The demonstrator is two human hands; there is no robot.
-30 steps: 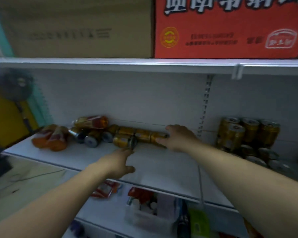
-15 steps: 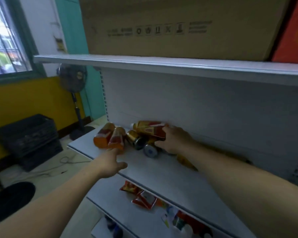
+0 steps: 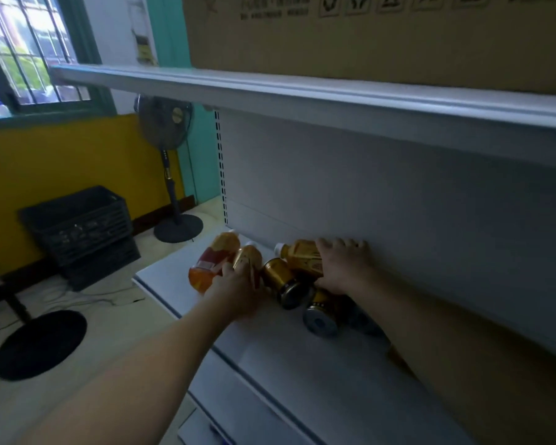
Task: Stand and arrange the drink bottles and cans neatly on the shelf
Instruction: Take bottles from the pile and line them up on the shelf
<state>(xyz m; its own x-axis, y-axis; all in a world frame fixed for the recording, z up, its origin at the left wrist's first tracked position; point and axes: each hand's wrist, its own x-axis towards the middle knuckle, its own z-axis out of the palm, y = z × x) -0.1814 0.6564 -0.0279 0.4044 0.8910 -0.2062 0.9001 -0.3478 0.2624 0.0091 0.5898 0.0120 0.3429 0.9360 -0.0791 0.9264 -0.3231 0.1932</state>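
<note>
Near the left end of the white shelf (image 3: 280, 364) lie toppled drinks. Two orange bottles lie side by side: the left orange bottle (image 3: 211, 263) and the second orange bottle (image 3: 249, 256). My left hand (image 3: 238, 292) is closed over the second one's lower end. A third orange bottle (image 3: 297, 253) with a white cap lies on top of gold cans by the back panel, and my right hand (image 3: 342, 268) grips it. One gold can (image 3: 278, 277) lies between my hands; another gold can (image 3: 320, 316) lies under my right wrist.
The upper shelf (image 3: 302, 94) overhangs close above, carrying a brown carton (image 3: 366, 36). A lower shelf (image 3: 238, 409) juts out below. Off the shelf's left end stand a floor fan (image 3: 170, 155), black crates (image 3: 81, 229) and a round black base (image 3: 39, 343) on the floor.
My view swung left along the shelf, away from the standing cans. My right hand slid left from the can row onto the top bottle. My left hand reached forward and closed on the second bottle.
</note>
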